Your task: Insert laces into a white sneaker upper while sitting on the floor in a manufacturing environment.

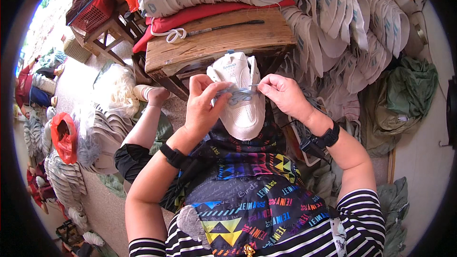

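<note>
With the middle of the view as the clock's centre, a person in red and blue (24, 85) is at nine o'clock near the left rim, with an orange-red plastic bag (61, 150) closer in. A red basket (95, 14) sits on a wooden stool at ten o'clock, and a bare lower leg (145, 120) reaches toward a sandal at nine. At eleven, a looped white cord (176, 34) lies on the wooden table (204, 43), which fills twelve o'clock; beside it lies a thin dark tool (223, 28). The left hand (203, 104), with a black wristband (173, 156), is at the left edge of a white shoe (243, 119), its thumb and fingers closed on a pale blue lace (240, 97). The shoe is just right of centre, in front of the table, tongue toward twelve and toe toward six. The lace crosses its upper part; the strands are small and blurred, so the exact threading is hard to tell. On the shoe's right side, the right hand (287, 97) pinches the lace between thumb and forefinger. Rows of pale shoe parts (333, 9) crowd one to two o'clock, and a crumpled green cloth (414, 85) lies at three.
</note>
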Available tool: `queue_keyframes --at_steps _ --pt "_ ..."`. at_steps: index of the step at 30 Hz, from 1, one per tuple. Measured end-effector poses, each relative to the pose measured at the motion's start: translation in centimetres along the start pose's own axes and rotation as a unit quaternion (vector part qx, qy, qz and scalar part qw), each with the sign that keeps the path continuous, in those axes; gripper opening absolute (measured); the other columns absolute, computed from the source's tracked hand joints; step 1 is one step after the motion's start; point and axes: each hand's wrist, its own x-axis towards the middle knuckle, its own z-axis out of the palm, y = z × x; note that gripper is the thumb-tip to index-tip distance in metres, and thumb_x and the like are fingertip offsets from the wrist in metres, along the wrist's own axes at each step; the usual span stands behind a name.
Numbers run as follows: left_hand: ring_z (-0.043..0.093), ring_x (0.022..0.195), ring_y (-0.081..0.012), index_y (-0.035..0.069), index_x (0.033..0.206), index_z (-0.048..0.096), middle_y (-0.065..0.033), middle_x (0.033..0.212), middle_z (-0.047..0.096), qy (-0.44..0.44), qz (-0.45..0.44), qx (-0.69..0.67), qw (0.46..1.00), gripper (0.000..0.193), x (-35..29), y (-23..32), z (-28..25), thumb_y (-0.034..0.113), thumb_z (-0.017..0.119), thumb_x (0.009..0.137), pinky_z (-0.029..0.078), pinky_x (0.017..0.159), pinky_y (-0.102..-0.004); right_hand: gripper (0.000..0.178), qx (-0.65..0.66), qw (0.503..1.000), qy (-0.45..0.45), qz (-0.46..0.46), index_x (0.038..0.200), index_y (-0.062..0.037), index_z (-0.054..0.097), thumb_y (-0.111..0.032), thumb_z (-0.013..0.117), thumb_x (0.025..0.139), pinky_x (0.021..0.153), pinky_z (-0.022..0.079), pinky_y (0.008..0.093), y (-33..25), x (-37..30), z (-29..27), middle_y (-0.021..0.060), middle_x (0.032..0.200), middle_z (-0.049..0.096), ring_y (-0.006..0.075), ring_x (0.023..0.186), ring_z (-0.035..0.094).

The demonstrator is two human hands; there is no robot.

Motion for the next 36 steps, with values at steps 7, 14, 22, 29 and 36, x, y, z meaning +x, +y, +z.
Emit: queue_keyframes --at_steps 7,14,22,29,36 --pt "0.051 0.087 -0.0251 0.001 0.088 0.062 -0.0120 0.095 0.047 -0.054 0.107 0.120 0.986 0.014 1.8 0.6 0.1 0.007 0.071 0.079 0.046 0.076 -0.0333 0.022 -0.101 0.994 0.030 0.004 0.085 -0.0044 0.066 -0.026 0.065 0.088 0.062 0.047 0.0303 -0.2 0.5 -0.3 0.0080 0.071 0.064 0.0141 0.066 0.061" --pt "0.035 0.057 -0.0062 0.011 0.081 0.053 0.0046 0.066 0.041 -0.060 -0.442 -0.384 0.809 0.030 1.3 2.1 -2.4 0.032 0.045 0.102 0.026 0.052 -0.0218 0.015 -0.181 0.964 0.124 -0.148 0.074 -0.0051 0.056 -0.016 0.065 0.080 0.057 0.045 0.0390 -1.2 0.6 0.7 0.0117 0.065 0.057 0.0284 0.062 0.059" --pt "0.041 0.061 -0.0060 0.003 0.096 0.059 0.0033 0.069 0.047 -0.062 -0.428 -0.351 0.830 0.034 -0.8 0.9 -2.9 0.034 0.046 0.103 0.034 0.054 -0.0214 0.018 -0.287 0.916 0.102 -0.260 0.071 -0.0056 0.054 -0.012 0.068 0.080 0.056 0.041 0.0295 -1.4 0.6 0.4 0.0050 0.061 0.052 0.0174 0.057 0.052" --pt "0.054 0.078 -0.0064 0.001 0.105 0.062 -0.0008 0.087 0.061 -0.105 -0.366 -0.367 0.848 0.023 -1.1 1.3 -1.9 0.021 0.052 0.101 0.046 0.071 -0.0208 0.022 -0.012 1.000 0.004 -0.025 0.074 -0.0036 0.056 -0.016 0.065 0.090 0.056 0.036 0.0224 0.6 1.3 0.5 -0.0075 0.066 0.046 0.0018 0.065 0.040" --pt "0.057 0.075 -0.0064 0.002 0.104 0.058 -0.0018 0.091 0.062 -0.043 -0.337 -0.326 0.882 0.019 -1.0 0.9 -0.9 0.018 0.049 0.102 0.047 0.066 -0.0207 0.022 -0.010 0.997 -0.052 -0.064 0.077 -0.0029 0.057 -0.017 0.064 0.091 0.057 0.038 0.0239 0.5 1.8 -0.4 -0.0066 0.067 0.049 0.0033 0.064 0.042"
